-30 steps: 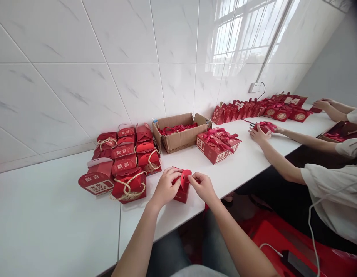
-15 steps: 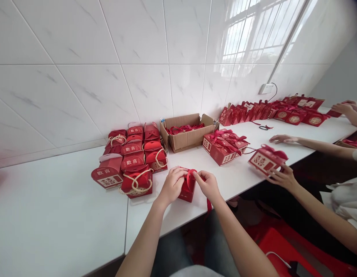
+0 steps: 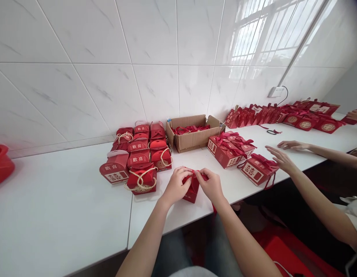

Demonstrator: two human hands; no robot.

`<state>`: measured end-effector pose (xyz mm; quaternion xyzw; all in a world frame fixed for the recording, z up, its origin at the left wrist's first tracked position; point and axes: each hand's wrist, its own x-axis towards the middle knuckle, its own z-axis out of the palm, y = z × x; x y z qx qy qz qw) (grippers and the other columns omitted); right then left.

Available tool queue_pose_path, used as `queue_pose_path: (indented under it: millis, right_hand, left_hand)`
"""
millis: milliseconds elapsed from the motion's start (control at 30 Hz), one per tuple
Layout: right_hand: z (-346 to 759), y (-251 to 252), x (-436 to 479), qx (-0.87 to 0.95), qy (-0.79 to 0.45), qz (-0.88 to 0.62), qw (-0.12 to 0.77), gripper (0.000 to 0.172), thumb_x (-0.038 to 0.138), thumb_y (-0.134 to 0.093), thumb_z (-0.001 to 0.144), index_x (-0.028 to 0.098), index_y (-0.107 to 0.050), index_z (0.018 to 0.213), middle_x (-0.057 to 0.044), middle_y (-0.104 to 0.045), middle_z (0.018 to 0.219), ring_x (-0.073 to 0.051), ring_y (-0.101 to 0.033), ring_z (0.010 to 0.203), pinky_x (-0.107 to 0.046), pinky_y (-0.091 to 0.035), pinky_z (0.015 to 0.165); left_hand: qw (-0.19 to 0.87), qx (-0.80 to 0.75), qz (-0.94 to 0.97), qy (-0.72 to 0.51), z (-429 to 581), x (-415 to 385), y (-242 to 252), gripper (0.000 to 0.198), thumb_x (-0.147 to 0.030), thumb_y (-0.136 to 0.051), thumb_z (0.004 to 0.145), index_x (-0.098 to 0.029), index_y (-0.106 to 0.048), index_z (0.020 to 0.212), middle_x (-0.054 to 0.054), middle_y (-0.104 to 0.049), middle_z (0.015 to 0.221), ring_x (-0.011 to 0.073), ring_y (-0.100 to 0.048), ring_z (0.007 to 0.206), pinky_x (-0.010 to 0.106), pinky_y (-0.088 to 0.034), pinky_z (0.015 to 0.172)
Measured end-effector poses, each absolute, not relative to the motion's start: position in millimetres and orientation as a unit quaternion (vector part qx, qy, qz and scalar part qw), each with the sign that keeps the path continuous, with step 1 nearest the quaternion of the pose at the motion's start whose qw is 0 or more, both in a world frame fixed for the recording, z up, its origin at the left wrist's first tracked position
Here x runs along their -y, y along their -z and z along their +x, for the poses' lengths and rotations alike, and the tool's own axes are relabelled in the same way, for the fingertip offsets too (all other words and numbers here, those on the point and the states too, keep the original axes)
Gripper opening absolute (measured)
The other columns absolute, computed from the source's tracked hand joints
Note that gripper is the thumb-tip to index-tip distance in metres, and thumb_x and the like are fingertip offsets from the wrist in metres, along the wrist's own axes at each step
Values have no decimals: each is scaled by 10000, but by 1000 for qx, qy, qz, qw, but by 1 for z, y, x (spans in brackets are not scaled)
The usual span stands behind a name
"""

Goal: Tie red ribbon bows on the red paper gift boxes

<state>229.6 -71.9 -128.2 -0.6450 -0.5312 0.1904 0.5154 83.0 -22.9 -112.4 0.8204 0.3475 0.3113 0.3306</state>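
Observation:
A small red gift box (image 3: 191, 194) stands at the table's front edge between my two hands. My left hand (image 3: 178, 185) grips its top from the left, fingers curled over the upper flaps. From the right, my right hand (image 3: 208, 184) pinches the flap at the top of the same box. The fingers cover most of the lid. A strip of red ribbon (image 3: 214, 209) hangs below my right hand over the edge. To the left stand several finished-looking red boxes, the nearest one (image 3: 142, 179) with a twisted cord handle.
An open cardboard box (image 3: 192, 143) holding red ribbons stands by the wall. Right of it are ribbon-tied red boxes (image 3: 228, 152). A co-worker's hand (image 3: 282, 158) is beside another tied box (image 3: 257, 169). More red boxes (image 3: 308, 121) line the wall; a red container (image 3: 2, 165) is far left.
The co-worker's box has been set on the table and their hand has let go. My fingers have pressed the round red flap down on my box. The view has shifted left.

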Motion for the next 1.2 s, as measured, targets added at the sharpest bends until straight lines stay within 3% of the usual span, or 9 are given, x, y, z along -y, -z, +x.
queue_pose_path:
  millis: [400,633,733,833,933,1033,1200]
  right_hand:
    - [222,129,76,532,-193,-661,493,350,508,-511,828,197,-573,682,20,-518,548,-115,-418,507,-238,-345,532]
    - [222,128,77,525,-187,-654,512,318,494,-514,829,210,-486,689,21,-513,576,-129,-444,518,-256,-371,537]
    - [225,124,76,542,-140,-638,529,282,450,-510,842,204,-519,704,-27,-575,688,-172,-534,662,-300,-433,651]
    - [229,118,74,579,-118,-609,529,225,404,-526,841,194,-608,852,-90,-630,931,-226,-571,928,-372,-430,857]
    - [233,113,72,597,-232,-578,506,298,414,-530,843,203,-609,1038,-100,-633,1082,-228,-570,1029,-390,-417,926]
    - [237,106,70,570,-352,-538,511,361,440,-561,819,196,-588,1082,-75,-667,983,-201,-609,930,-357,-459,859]
    - [241,89,70,536,-444,-477,537,294,462,-604,779,174,-622,835,-28,-641,776,-150,-593,713,-278,-474,682]
  left_hand:
    - [340,-352,797,-354,90,31,114,184,-170,-477,820,-201,-658,831,61,-660,1019,230,-493,1135,427,-370,1026]
    - [334,-359,791,-366,91,32,111,126,-150,-479,784,-196,-585,734,55,-654,925,216,-525,1070,386,-385,984]
    - [332,-378,779,-373,92,31,104,116,-161,-478,774,-191,-533,676,40,-628,840,199,-556,919,355,-427,876]
    - [348,-398,764,-368,92,29,95,114,-185,-467,777,-189,-523,677,11,-595,735,169,-547,749,315,-438,748]
    - [388,-380,751,-376,91,28,82,114,-189,-464,780,-184,-530,687,-8,-574,696,146,-530,697,275,-425,693]
    - [421,-346,735,-404,89,27,68,104,-207,-479,792,-177,-552,724,-4,-576,725,141,-538,721,257,-428,696]
    - [430,-328,704,-460,85,31,60,136,-278,-490,836,-176,-576,811,30,-617,802,165,-579,788,269,-454,730]
